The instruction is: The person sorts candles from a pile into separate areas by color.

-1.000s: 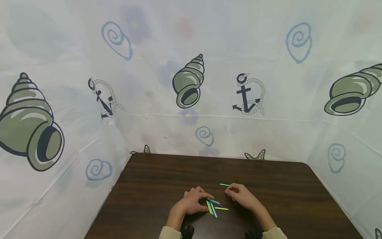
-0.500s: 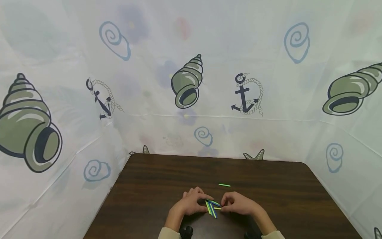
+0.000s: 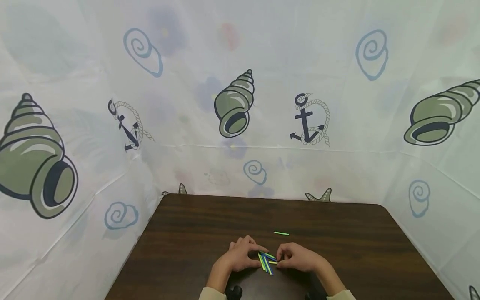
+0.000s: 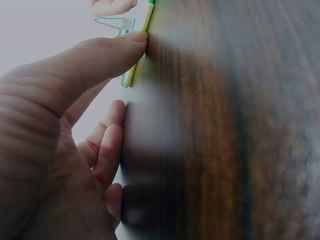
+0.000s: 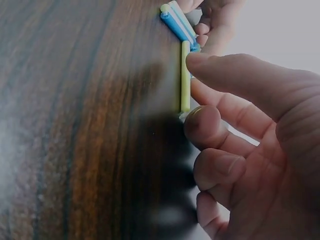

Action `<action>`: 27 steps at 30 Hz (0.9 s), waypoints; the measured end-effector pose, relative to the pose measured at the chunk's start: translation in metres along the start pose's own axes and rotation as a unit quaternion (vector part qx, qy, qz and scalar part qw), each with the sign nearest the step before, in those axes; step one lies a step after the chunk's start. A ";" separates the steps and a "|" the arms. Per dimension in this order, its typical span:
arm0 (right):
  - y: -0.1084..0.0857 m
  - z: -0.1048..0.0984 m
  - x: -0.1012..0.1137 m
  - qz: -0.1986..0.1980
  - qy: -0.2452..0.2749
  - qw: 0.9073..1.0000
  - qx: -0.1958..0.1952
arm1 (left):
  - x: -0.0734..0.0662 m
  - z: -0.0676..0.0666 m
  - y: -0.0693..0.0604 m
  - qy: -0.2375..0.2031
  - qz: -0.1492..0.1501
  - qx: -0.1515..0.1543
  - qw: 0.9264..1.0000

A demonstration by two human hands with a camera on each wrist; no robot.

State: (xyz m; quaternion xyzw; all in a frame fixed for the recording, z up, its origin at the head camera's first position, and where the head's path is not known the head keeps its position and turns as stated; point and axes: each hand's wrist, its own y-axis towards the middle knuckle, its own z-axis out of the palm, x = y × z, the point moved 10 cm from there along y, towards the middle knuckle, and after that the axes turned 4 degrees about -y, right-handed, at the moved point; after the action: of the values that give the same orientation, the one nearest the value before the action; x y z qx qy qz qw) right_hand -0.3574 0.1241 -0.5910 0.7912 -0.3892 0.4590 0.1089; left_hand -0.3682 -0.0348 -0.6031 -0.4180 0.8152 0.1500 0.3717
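Several thin sticks in yellow, blue and green lie as an angled cluster [image 3: 265, 263] on the dark wooden table. My left hand [image 3: 238, 255] spans the cluster's left side, index finger at the top and thumb at the lower edge. In the left wrist view its thumb [image 4: 115, 52] presses a yellow stick's side. My right hand [image 3: 300, 256] pinches the right end of another yellow stick [image 5: 185, 77] between thumb and forefinger, close to the cluster. Its other fingers are curled against the tabletop.
A single green stick [image 3: 281, 233] lies farther back on the table [image 3: 210, 216], apart from the cluster. Behind and beside the table hangs a white curtain [image 3: 277, 50] printed with shells and anchors.
My right hand has moved from beside the lone green stick, down and left to the yellow stick at the cluster. The green stick stays in place. My left hand has barely moved.
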 end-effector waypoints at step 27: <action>0.006 -0.001 -0.001 0.032 -0.039 0.998 -0.024 | 0.001 0.000 0.000 0.012 -0.035 0.004 0.999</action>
State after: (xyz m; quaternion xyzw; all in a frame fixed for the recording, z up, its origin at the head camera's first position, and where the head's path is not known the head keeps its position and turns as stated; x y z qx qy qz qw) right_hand -0.3619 0.1210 -0.5921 0.7927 -0.4292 0.4218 0.0975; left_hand -0.3689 -0.0355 -0.6037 -0.4464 0.8053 0.1289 0.3681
